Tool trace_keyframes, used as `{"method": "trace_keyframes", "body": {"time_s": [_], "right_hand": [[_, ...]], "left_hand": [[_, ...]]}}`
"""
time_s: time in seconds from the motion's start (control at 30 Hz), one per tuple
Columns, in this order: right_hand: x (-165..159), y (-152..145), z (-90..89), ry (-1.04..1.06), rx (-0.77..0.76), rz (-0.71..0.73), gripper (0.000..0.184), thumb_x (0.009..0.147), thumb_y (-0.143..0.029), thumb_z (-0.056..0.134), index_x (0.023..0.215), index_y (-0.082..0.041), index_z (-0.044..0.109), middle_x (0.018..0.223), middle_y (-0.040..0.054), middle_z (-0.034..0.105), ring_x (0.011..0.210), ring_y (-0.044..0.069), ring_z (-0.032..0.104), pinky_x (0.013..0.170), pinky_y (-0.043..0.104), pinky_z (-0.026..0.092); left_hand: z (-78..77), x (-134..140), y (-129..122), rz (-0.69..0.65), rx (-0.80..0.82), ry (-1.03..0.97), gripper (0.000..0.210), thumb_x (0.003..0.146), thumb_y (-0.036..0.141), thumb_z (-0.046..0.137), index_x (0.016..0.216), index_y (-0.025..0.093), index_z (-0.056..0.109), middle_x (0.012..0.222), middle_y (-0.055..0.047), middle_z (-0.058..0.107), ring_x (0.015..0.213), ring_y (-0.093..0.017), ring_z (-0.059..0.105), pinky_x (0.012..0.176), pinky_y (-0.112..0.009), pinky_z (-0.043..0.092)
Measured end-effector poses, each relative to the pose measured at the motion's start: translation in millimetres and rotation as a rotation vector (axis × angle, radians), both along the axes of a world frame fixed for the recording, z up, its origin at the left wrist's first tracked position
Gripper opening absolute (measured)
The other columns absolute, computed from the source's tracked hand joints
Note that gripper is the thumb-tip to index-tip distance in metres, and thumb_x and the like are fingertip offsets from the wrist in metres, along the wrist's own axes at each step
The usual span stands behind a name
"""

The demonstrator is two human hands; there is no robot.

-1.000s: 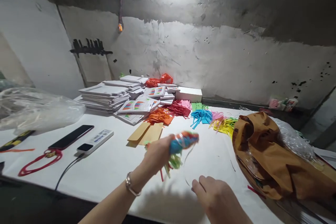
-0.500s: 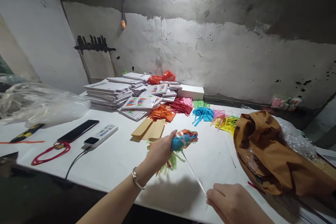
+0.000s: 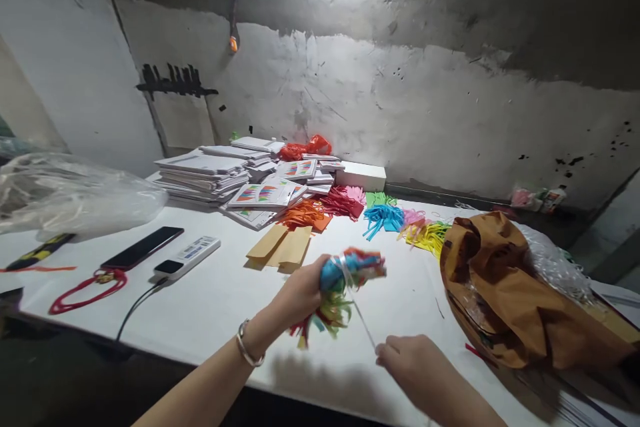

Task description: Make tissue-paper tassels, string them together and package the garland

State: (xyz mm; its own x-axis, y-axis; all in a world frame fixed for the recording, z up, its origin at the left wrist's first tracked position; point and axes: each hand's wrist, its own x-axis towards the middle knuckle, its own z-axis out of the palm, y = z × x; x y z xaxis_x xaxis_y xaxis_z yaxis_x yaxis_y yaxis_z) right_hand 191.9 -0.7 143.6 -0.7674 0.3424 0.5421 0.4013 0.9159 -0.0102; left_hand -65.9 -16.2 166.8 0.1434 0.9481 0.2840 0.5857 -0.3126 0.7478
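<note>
A multicoloured bundle of paper tassels (image 3: 331, 275) is gripped in my left hand (image 3: 301, 290), above the table's front part. Its fringed strips fan out below the fist, while the folded blue and orange end points right. White string (image 3: 347, 273) loops round that end. From there the string runs taut, down and to the right, to my right hand (image 3: 407, 363), which pinches it between thumb and fingers. The bundle is a little blurred, and the left fingertips are hidden behind it.
Flat tassels lie behind: orange (image 3: 303, 215), dark red (image 3: 341, 203), blue (image 3: 383, 219) and yellow (image 3: 425, 237). Brown envelopes (image 3: 279, 247), stacked white packets (image 3: 200, 177), a phone (image 3: 144, 248) and a power bank (image 3: 187, 258) are farther left. A brown cloth bag (image 3: 515, 293) slumps at right.
My right hand has moved up and left, closer to the bundle, and the string between them is shorter. The bundle has turned slightly, with its fringe swinging. The view has shifted a little.
</note>
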Motion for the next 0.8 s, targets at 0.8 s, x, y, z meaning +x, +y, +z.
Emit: {"method": "trace_keyframes", "body": {"time_s": [0.8], "right_hand": [[-31,11,14.2,0.651,-0.183,-0.346,0.019,0.096,-0.026,0.058,0.079,-0.020,0.063,0.065,-0.0013,0.064,0.054,0.014,0.060,0.052,0.023,0.046]], "left_hand": [[-21.2,69,-16,-0.113,-0.133,-0.219,0.052,0.073,0.013,0.058,0.122,0.023,0.044,0.104,-0.004,0.067,0.088,-0.023,0.061,0.077,-0.031,0.045]]}}
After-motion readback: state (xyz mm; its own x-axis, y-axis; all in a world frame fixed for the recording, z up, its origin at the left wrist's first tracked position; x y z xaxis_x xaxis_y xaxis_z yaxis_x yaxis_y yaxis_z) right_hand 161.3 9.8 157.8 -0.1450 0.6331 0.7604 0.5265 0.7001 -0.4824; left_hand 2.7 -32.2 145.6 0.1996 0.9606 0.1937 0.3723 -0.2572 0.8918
